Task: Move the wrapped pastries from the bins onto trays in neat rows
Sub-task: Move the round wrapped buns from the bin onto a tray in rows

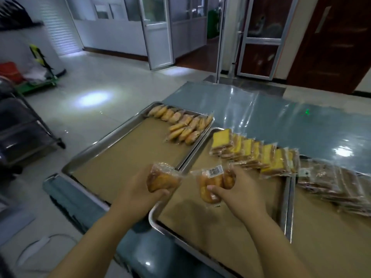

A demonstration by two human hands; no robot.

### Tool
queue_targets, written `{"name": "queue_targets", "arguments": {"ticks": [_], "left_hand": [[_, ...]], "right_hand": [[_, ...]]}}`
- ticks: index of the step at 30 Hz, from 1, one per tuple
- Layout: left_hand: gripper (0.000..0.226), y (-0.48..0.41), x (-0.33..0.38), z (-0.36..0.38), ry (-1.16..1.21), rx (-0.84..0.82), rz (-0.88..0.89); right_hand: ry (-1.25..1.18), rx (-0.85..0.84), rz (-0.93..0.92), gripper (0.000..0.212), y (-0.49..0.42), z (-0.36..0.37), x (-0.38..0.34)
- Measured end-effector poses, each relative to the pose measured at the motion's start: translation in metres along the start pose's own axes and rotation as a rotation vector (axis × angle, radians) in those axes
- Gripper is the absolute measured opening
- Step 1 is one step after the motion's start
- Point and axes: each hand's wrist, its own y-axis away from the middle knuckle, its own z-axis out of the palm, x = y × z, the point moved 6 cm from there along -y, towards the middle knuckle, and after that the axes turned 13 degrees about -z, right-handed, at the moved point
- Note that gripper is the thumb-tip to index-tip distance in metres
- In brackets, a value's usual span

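Left hand [138, 190], right hand [240, 189]: pastries [161, 177], perhaps.

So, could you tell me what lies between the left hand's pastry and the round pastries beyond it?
Only bare brown paper lining the tray, in the head view.

Head cam, fwd-down, close over trays [128, 125]

Glossy tiled floor [104, 81], glazed doors [158, 31]
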Motion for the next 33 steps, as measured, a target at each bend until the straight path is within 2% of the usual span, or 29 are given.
{"name": "queue_targets", "arguments": {"ticks": [6,13,19,23,27,33], "left_hand": [[0.038,-0.059,-0.033,-0.020,0.035,-0.061,-0.094],[0.040,-0.137,-0.076,-0.062,0.004,-0.086,-0.090],[0.044,-0.240,-0.113,-0.099,-0.119,-0.114,-0.001],[0.057,-0.305,-0.117,-0.112,-0.198,-0.147,0.102],[0.063,-0.357,-0.109,-0.120,-0.187,-0.106,0.164],[0.058,-0.421,-0.090,-0.105,-0.168,-0.080,0.234]], "right_hand": [[0.035,-0.070,0.061,0.068,-0.042,0.045,-0.011],[0.111,-0.124,0.127,0.065,-0.088,0.102,-0.044],[0.135,-0.073,0.189,0.062,-0.146,0.161,-0.091],[0.121,-0.016,0.254,0.064,-0.192,0.190,-0.115],[0.216,0.083,0.269,0.059,-0.239,0.211,-0.126],[0.313,0.142,0.364,0.077,-0.307,0.233,-0.107]]}}
